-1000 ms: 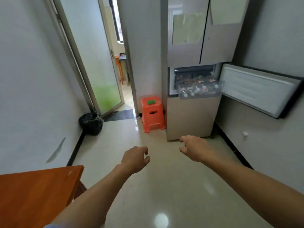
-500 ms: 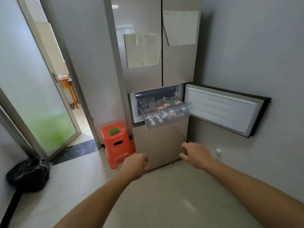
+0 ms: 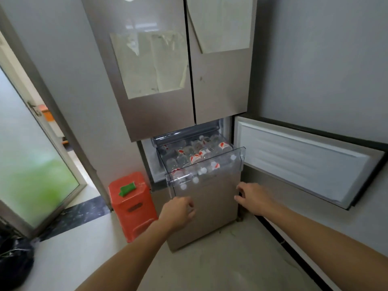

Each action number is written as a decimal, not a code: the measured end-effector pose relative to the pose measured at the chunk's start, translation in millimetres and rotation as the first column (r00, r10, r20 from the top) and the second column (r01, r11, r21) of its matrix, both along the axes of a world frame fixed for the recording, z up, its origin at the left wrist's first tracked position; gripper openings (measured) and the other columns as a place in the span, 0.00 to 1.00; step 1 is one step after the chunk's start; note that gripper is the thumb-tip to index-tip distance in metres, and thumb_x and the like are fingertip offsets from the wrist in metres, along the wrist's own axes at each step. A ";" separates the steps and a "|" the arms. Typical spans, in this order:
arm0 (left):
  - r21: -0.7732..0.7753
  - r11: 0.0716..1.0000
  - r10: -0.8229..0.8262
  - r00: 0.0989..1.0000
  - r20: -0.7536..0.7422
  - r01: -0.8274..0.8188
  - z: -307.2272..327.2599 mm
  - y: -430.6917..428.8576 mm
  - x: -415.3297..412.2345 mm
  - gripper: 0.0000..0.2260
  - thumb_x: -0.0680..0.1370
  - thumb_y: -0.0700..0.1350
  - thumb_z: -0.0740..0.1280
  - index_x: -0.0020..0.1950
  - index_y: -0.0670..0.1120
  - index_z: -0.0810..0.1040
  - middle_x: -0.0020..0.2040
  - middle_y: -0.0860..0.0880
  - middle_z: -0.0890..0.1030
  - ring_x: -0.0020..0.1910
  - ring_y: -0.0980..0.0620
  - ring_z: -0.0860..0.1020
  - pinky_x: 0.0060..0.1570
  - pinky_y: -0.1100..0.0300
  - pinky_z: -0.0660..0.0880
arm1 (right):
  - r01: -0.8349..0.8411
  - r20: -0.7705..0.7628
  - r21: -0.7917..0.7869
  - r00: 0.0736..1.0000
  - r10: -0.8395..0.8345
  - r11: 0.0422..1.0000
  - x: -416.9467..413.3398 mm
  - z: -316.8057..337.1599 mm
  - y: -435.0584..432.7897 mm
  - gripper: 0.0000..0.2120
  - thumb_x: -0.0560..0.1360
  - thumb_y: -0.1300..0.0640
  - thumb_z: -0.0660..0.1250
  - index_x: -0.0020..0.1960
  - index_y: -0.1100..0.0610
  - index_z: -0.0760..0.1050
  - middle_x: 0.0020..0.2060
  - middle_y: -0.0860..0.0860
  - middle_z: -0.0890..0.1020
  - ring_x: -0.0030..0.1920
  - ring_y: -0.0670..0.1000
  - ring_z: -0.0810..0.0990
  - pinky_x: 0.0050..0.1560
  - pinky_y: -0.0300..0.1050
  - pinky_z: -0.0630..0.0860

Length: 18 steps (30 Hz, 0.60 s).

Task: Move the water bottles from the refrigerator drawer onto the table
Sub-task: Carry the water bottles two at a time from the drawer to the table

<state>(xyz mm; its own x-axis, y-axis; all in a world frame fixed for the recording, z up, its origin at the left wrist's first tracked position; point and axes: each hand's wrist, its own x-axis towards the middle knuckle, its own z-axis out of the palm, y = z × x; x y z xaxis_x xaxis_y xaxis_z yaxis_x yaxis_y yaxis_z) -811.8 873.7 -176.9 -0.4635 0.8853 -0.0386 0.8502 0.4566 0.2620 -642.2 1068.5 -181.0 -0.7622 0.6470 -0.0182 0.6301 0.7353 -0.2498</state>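
Note:
A clear plastic drawer (image 3: 212, 175) sticks out of the beige refrigerator (image 3: 174, 91) at mid height. Several water bottles (image 3: 196, 157) with red-and-white labels lie inside it. My left hand (image 3: 178, 211) is below the drawer's front left corner, fingers curled into a loose fist, holding nothing. My right hand (image 3: 251, 197) hovers below the drawer's front right corner, fingers loosely bent and apart, empty. Neither hand touches the drawer. The table is out of view.
The compartment's door (image 3: 302, 162) hangs swung out to the right along the wall. An orange plastic stool (image 3: 132, 206) stands left of the refrigerator. A glass door (image 3: 31, 164) stands ajar at left, with a black rubbish bag (image 3: 14, 263) on the floor.
I have walked up to the refrigerator; it and the drawer now fill the view. The wooden table dropped out of sight. Both hands stay raised and empty, now just under the drawer.

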 end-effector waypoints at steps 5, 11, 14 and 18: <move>0.028 0.994 0.101 0.995 0.013 -0.101 4.7 73.5 -51.6 0.10 0.76 0.52 0.63 0.54 0.51 0.77 0.48 0.50 0.81 0.47 0.49 0.80 0.48 0.54 0.78 | -0.059 0.017 0.039 0.998 0.059 0.998 -63.6 16.1 91.3 0.19 0.77 0.43 0.62 0.64 0.50 0.72 0.54 0.51 0.81 0.52 0.52 0.79 0.51 0.47 0.76; 0.055 0.979 0.193 0.978 0.078 -0.197 -11.7 113.4 -98.8 0.08 0.77 0.51 0.64 0.54 0.50 0.76 0.50 0.50 0.81 0.49 0.50 0.79 0.47 0.55 0.76 | -0.089 0.018 0.000 0.996 0.089 0.996 -142.4 8.1 150.7 0.17 0.77 0.44 0.63 0.61 0.51 0.75 0.49 0.52 0.82 0.48 0.52 0.80 0.48 0.46 0.77; 0.089 0.969 0.227 0.972 0.062 -0.232 -18.5 133.0 -128.9 0.09 0.78 0.51 0.63 0.55 0.49 0.76 0.49 0.50 0.81 0.49 0.50 0.79 0.43 0.57 0.72 | -0.095 0.004 -0.033 0.995 0.096 0.995 -183.0 -3.3 167.6 0.14 0.76 0.46 0.63 0.57 0.53 0.76 0.44 0.52 0.81 0.42 0.51 0.78 0.42 0.44 0.75; 0.101 0.964 0.243 0.969 0.052 -0.247 -31.7 162.6 -169.6 0.10 0.78 0.51 0.62 0.56 0.49 0.77 0.51 0.49 0.81 0.50 0.48 0.79 0.43 0.57 0.69 | -0.110 0.013 -0.010 0.994 0.110 0.994 -236.6 -22.9 189.4 0.16 0.76 0.46 0.63 0.59 0.55 0.76 0.48 0.54 0.82 0.45 0.54 0.79 0.41 0.44 0.73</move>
<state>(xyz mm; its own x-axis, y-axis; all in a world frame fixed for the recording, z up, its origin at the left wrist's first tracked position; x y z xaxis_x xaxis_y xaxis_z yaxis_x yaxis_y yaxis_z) -981.5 1036.3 -208.6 -0.6670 0.7446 0.0272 0.7038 0.6177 0.3508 -878.7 1257.8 -203.8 -0.8285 0.5589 -0.0348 0.5488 0.7981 -0.2488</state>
